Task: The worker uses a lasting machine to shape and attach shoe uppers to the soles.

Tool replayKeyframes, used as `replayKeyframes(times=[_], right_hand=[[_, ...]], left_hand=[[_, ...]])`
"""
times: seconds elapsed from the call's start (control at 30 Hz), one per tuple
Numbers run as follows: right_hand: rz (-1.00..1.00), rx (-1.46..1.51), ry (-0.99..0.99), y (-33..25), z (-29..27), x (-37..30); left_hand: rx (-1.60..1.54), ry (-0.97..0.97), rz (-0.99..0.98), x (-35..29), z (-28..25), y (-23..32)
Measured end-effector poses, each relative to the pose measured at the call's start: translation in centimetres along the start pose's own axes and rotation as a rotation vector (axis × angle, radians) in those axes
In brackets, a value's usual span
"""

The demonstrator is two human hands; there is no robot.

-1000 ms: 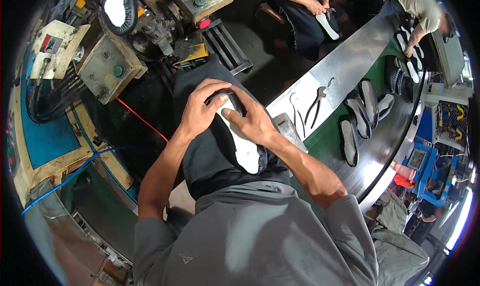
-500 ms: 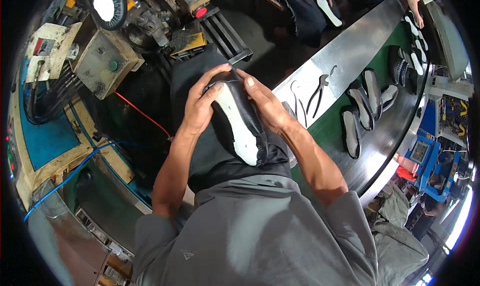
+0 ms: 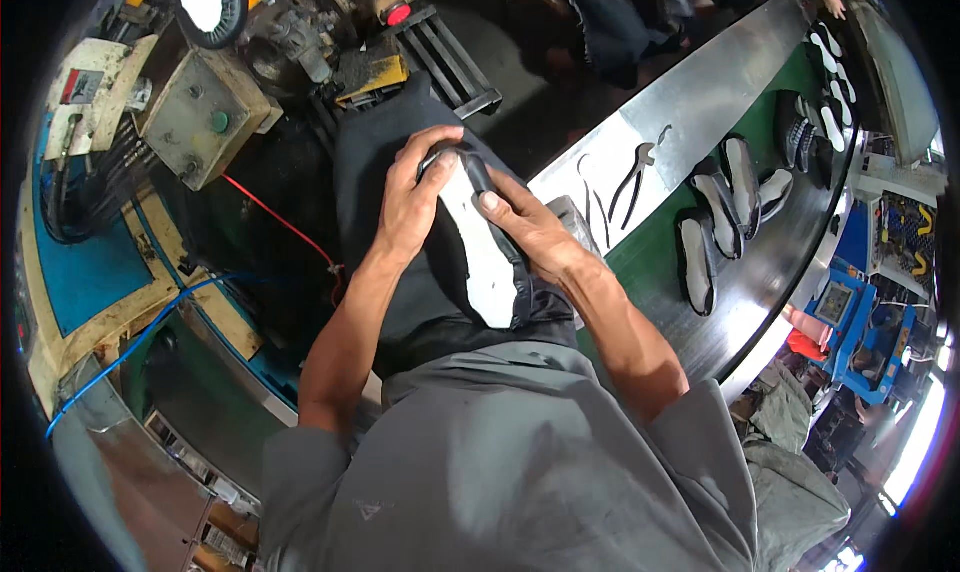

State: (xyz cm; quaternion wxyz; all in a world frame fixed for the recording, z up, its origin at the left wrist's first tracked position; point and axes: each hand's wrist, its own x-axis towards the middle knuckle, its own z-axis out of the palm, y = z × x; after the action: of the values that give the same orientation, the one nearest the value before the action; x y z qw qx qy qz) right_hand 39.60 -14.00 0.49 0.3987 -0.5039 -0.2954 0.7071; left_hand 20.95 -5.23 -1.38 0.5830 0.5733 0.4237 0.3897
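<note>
A black shoe upper with a white insole board (image 3: 484, 262) facing up lies over my lap, its narrow heel or toe end toward my body. My left hand (image 3: 418, 192) is wrapped round the far end, with the thumb pressed on the white board. Along the shoe's right side my right hand (image 3: 530, 230) grips it, thumb on the edge of the board and fingers partly hidden beneath. Beside my right hand, a pair of pincers (image 3: 630, 186) and a thin curved hand tool (image 3: 594, 202) rest on the metal ledge.
Several black shoe uppers (image 3: 698, 262) sit on the green conveyor belt (image 3: 645, 282) to the right. At the left stands a machine with a control box (image 3: 203, 120) and another shoe (image 3: 210, 7) above it. A red cable (image 3: 275, 220) hangs nearby. Another person (image 3: 610, 22) sits across the ledge.
My right hand has slid nearer along the shoe's side, its thumb now lower on the board's edge. My left hand still holds the far end.
</note>
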Motion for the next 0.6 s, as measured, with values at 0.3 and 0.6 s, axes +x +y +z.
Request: replayKeyframes(times=[0.3,0.6], right_hand=[[-0.289,-1.373,0.146,-0.1,4.1,-8.0],[-0.474,-1.479,0.143,1.9,2.2,-7.3]], left_hand=[[-0.120,0.127,-0.258,3.0,-1.1,-2.2],[0.699,0.130,0.091,3.8,-4.5,-1.0]])
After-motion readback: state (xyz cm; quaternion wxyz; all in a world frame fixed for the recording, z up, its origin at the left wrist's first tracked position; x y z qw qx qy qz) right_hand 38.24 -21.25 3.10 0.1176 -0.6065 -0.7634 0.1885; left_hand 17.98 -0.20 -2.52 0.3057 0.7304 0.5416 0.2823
